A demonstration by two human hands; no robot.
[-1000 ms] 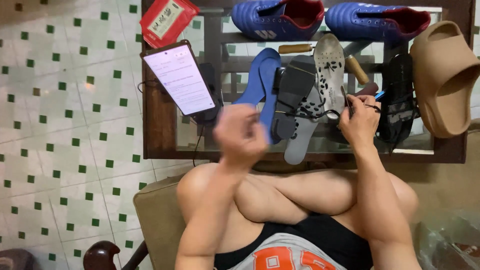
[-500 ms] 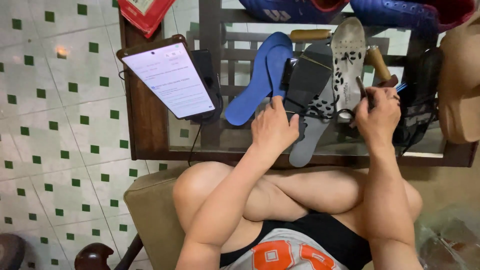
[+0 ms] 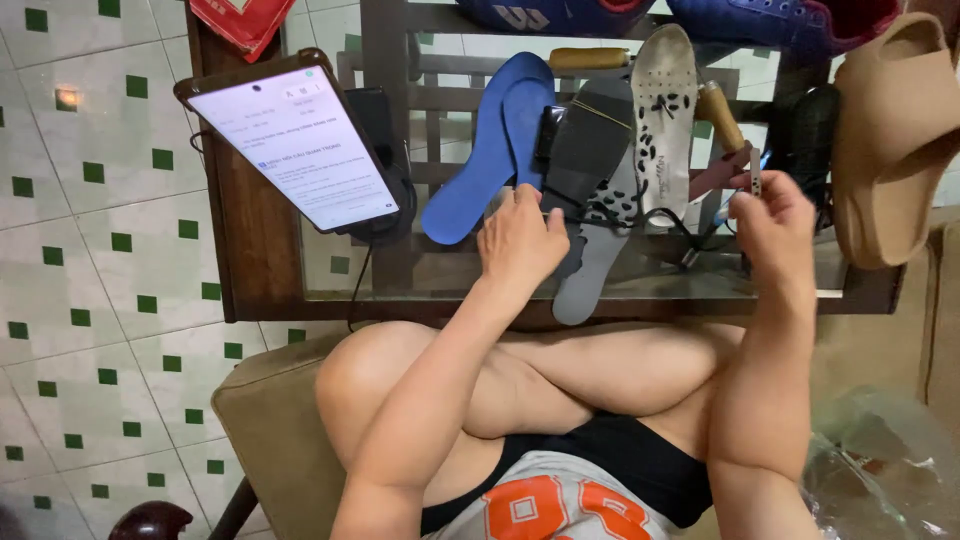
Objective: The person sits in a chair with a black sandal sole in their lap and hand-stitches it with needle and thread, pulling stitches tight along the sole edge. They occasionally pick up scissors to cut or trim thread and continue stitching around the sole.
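The blue shoes (image 3: 690, 14) and the red packet (image 3: 240, 20) are cut off by the top edge. The left hand (image 3: 520, 240) hides part of the grey insole (image 3: 590, 270). The thin tool (image 3: 755, 180) pinched in the right hand (image 3: 775, 220) is too small to identify.

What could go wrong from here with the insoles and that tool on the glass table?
1. The right hand holds a thin pointed tool upright near the left hand; a slip might prick the fingers.
2. The grey insole overhangs the glass table edge and may slide off.
3. The propped tablet could tip if the table is bumped.
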